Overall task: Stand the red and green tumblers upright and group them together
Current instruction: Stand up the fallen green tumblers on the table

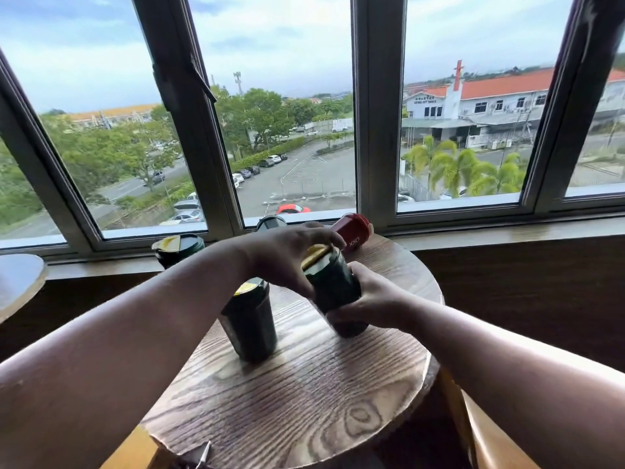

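Flanking held green tumbler (333, 289) — red tumbler (350, 231)

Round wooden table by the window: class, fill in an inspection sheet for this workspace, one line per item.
Surface: round wooden table, grain visible, set against the window sill.
Job's things: tilted green tumbler held in both hands; upright green tumbler beside it; red tumbler on its side at the far edge; two more dark tumblers near the sill.
Clutter: dark object at the near edge, unclear.
Grippers: left hand over the lid, right hand around the body.
Cables: nothing seen.
Surroundings: window frames, car park outside; second table at left.
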A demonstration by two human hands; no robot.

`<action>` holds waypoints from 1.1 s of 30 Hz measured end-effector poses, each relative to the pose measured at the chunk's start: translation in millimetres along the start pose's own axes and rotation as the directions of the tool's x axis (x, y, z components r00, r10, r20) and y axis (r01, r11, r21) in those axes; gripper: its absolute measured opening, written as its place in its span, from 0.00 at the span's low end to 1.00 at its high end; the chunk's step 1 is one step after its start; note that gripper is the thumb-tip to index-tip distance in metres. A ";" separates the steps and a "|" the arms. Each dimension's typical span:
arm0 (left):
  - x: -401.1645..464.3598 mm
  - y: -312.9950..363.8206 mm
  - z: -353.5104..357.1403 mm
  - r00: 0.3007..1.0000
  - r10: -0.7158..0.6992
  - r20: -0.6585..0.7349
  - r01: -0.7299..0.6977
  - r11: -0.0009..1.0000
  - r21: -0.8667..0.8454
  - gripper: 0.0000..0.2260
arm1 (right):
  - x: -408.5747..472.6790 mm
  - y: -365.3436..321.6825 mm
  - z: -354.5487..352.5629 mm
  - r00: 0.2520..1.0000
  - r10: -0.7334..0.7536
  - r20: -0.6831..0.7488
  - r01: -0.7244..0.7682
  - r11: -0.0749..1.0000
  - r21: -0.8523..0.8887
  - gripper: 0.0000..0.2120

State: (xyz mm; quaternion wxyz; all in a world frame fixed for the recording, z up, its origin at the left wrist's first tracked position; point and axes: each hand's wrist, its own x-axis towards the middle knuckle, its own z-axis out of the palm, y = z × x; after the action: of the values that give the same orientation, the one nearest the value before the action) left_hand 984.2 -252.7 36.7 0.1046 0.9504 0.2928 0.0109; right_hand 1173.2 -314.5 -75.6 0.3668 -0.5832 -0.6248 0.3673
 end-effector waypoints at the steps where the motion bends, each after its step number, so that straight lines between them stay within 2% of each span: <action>1: 0.1 -3.8 0.9 1.000 0.001 -0.017 -0.001 0.999 -0.037 0.39 | 0.8 1.5 2.7 1.000 -0.007 -0.010 0.007 1.000 0.025 0.36; 4: 0.7 -9.2 3.2 0.998 -0.014 -0.055 0.010 0.998 -0.059 0.42 | 2.0 4.8 11.6 0.998 -0.060 -0.034 0.061 0.997 0.048 0.36; 6: 1.0 -10.6 4.5 0.997 0.002 -0.074 -0.007 0.998 -0.060 0.39 | 3.4 9.2 16.7 0.995 -0.088 -0.042 0.090 0.995 0.046 0.41; 8: 0.8 -11.6 5.7 0.997 0.019 -0.079 -0.025 0.997 -0.068 0.35 | 5.6 13.7 20.5 0.995 -0.085 -0.061 0.086 0.996 0.027 0.47; 12: -0.5 -9.6 8.3 0.994 0.025 -0.102 -0.036 0.994 -0.101 0.32 | 4.3 15.9 24.1 0.993 -0.078 -0.088 0.074 0.996 -0.045 0.50; 15: -0.4 -8.1 9.8 0.994 0.038 -0.104 -0.048 0.994 -0.099 0.32 | 3.8 19.8 21.8 0.995 -0.071 -0.064 0.069 0.997 -0.027 0.53; 20: -2.6 -6.0 6.6 0.997 0.010 -0.079 -0.015 0.998 -0.059 0.37 | -1.4 14.6 17.2 0.996 -0.085 0.002 0.085 0.995 0.056 0.47; 24: -1.6 -3.1 6.2 0.996 -0.026 -0.083 0.027 1.000 0.010 0.37 | -8.3 7.1 23.3 0.992 -0.062 -0.114 0.055 0.996 -0.064 0.45; 27: -2.1 -1.9 3.2 0.999 0.011 -0.044 -0.011 1.000 0.007 0.36 | -14.9 -0.3 27.9 0.984 -0.048 -0.173 0.024 0.991 -0.135 0.42; 33: -5.1 -6.2 -6.6 0.992 0.116 0.057 -0.116 0.993 -0.004 0.37 | -21.7 -9.6 38.3 0.977 -0.035 -0.211 0.006 0.991 -0.136 0.38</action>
State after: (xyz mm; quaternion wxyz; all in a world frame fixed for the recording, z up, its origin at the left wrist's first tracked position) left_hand 976.0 -249.3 42.1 0.1127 0.9656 0.2340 -0.0101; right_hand 1136.0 -337.8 -85.3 0.3951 -0.6362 -0.6112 0.2559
